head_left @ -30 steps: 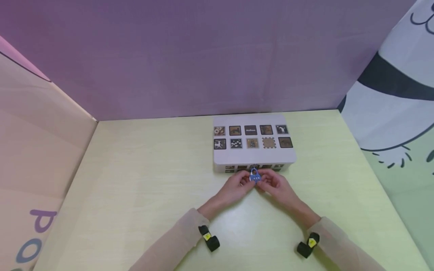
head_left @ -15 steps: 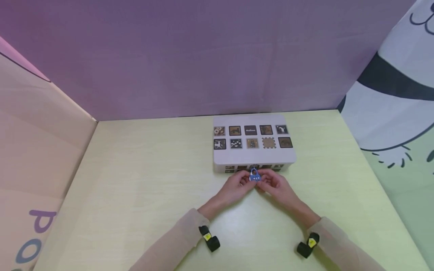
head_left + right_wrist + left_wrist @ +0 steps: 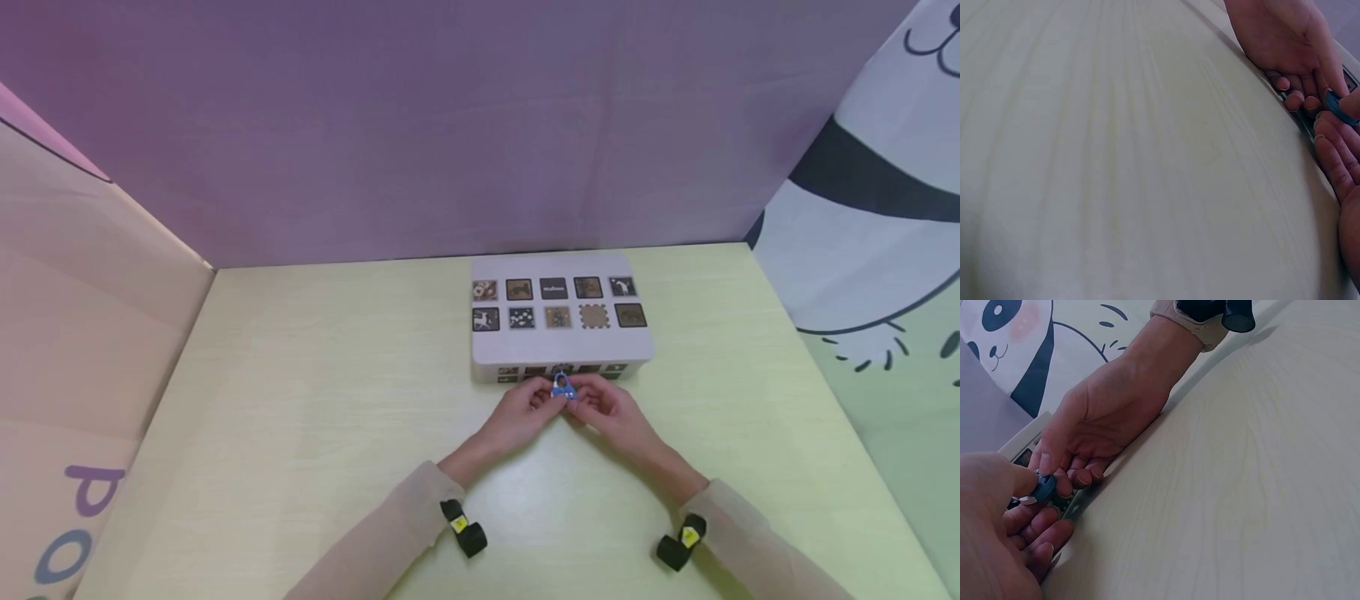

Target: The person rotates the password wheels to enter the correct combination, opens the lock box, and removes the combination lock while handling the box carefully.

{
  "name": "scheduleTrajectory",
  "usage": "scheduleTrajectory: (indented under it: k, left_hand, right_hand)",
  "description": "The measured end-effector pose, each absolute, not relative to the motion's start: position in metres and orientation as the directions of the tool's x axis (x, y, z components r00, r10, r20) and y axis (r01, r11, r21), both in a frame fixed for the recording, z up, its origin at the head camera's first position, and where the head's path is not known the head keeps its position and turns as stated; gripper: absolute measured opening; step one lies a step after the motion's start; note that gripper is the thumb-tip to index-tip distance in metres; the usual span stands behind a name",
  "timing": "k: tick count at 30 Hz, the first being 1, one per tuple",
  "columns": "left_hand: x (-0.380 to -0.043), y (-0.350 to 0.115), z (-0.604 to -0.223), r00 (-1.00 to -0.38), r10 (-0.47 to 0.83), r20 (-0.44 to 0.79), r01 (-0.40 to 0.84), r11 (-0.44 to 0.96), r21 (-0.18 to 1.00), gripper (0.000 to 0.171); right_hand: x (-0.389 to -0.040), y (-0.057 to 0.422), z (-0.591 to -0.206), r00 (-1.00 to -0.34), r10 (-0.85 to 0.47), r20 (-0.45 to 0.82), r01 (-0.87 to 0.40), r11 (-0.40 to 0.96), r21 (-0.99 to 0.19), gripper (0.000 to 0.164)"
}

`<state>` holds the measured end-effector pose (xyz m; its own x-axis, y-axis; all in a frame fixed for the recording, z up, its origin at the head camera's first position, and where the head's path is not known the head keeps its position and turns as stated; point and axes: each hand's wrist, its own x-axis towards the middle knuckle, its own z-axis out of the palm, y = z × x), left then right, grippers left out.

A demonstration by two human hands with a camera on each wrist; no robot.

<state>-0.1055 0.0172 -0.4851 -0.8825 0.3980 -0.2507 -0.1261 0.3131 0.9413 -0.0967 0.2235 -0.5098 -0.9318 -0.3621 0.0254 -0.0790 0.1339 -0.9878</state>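
Observation:
A small blue combination padlock (image 3: 563,388) is at the middle of the front of a white box (image 3: 558,347) printed with small square pictures. My left hand (image 3: 519,414) pinches the padlock from the left, thumb on its lower body. From the other side my right hand (image 3: 613,418) pinches it too, thumb near its lower edge. Its shackle points up toward the box front. In the left wrist view the blue padlock (image 3: 1044,487) shows between both thumbs and curled fingers. The right wrist view catches only an edge of the padlock (image 3: 1340,107), partly hidden by a thumb.
The box rests on a pale wood-grain table (image 3: 322,400), near its back edge. A purple cloth wall (image 3: 450,133) rises behind, and printed panels stand at left and right. Black cameras are strapped at both sleeves.
Both hands stay nearly still on the padlock. The thumbs shift slightly, and less of the dial row shows now than a second ago.

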Motion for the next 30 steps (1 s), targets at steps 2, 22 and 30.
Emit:
scheduleTrajectory:
  k: [2, 22, 30]
  left_hand:
    - [-0.1057, 0.017, -0.4855, -0.884, 0.399, -0.242, -0.117, 0.312, 0.943, 0.024]
    - [-0.1043, 0.0179, -0.4853, -0.887, 0.4, -0.231, -0.096, 0.33, 0.939, 0.025]
    - [-0.1046, 0.0165, -0.4852, -0.88, 0.413, -0.236, -0.102, 0.32, 0.942, 0.025]
  right_hand:
    - [-0.097, 0.2233, -0.5097, -0.932, -0.361, 0.03, -0.084, 0.133, -0.988, 0.036]
    - [-0.0952, 0.2228, -0.507, -0.929, -0.368, 0.027, -0.086, 0.145, -0.986, 0.037]
    - [-0.0952, 0.2233, -0.5071, -0.929, -0.368, 0.033, -0.089, 0.135, -0.987, 0.036]
